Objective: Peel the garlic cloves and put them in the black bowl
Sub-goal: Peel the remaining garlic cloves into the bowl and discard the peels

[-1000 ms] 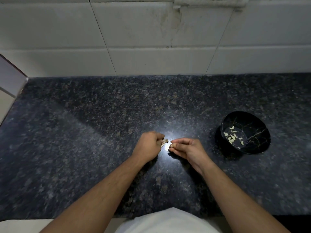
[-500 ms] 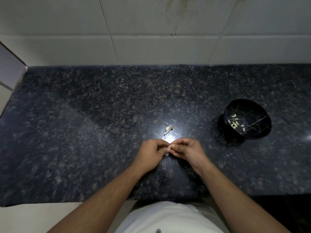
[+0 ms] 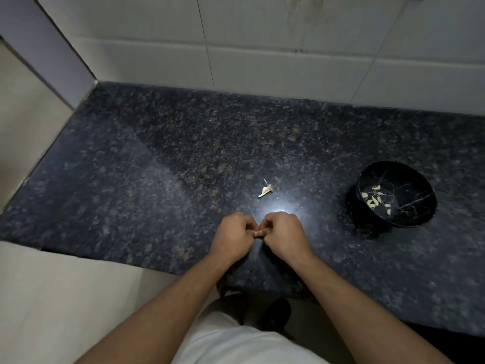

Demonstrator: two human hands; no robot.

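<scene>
My left hand (image 3: 233,237) and my right hand (image 3: 284,236) meet knuckle to knuckle over the near part of the dark granite counter (image 3: 183,158). Their curled fingertips pinch a small garlic clove (image 3: 259,233) between them; only a sliver of it shows. A pale scrap of garlic peel (image 3: 265,191) lies on the counter just beyond the hands. To the right stands the black bowl (image 3: 409,177) with gold veins, holding several peeled cloves (image 3: 372,200).
A white tiled wall (image 3: 262,43) closes the back of the counter, and a side wall edge (image 3: 52,56) bounds its left end. The counter's front edge runs close under my wrists. A bright light reflection glares just above my hands.
The view has swung left and down. My hands have drawn closer together and curled tighter around the clove. The peel scrap stays where it lay on the counter.
</scene>
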